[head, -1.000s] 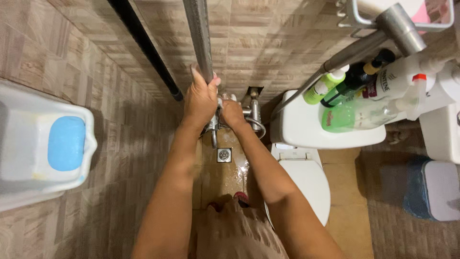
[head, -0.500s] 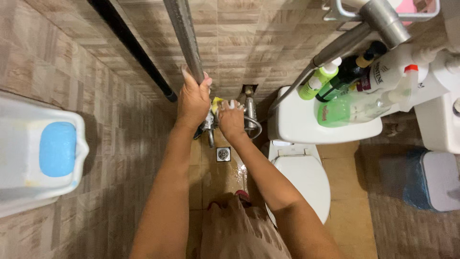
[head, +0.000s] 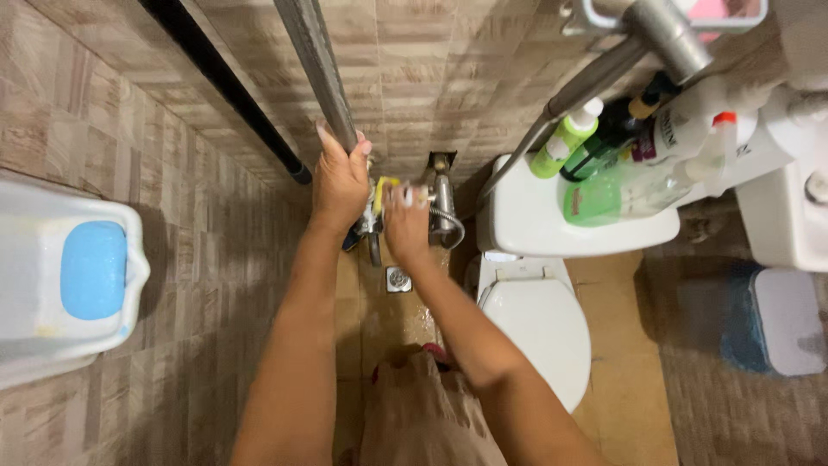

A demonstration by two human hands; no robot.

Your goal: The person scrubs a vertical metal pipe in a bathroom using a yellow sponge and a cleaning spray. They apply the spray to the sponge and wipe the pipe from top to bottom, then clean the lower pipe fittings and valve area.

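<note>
My left hand [head: 339,179] is wrapped around a grey metal pipe [head: 312,60] that runs along the tiled wall. Just to its right, my right hand [head: 405,223] grips a yellow sponge [head: 383,189] and presses it against the metal tap fitting [head: 442,198] low on the wall. A coiled metal hose [head: 448,231] loops beside the tap. Both forearms reach forward over the wet floor.
A white toilet [head: 535,319] stands to the right, its tank [head: 526,216] beside the tap. Bottles [head: 621,164] crowd a shelf at the upper right. A floor drain [head: 398,280] lies below the tap. A white and blue tub [head: 60,276] hangs at the left. A black pipe [head: 224,86] crosses the wall.
The view has shifted slightly left. My right hand has moved a little over the tap with the sponge. My left hand stays on the pipe.
</note>
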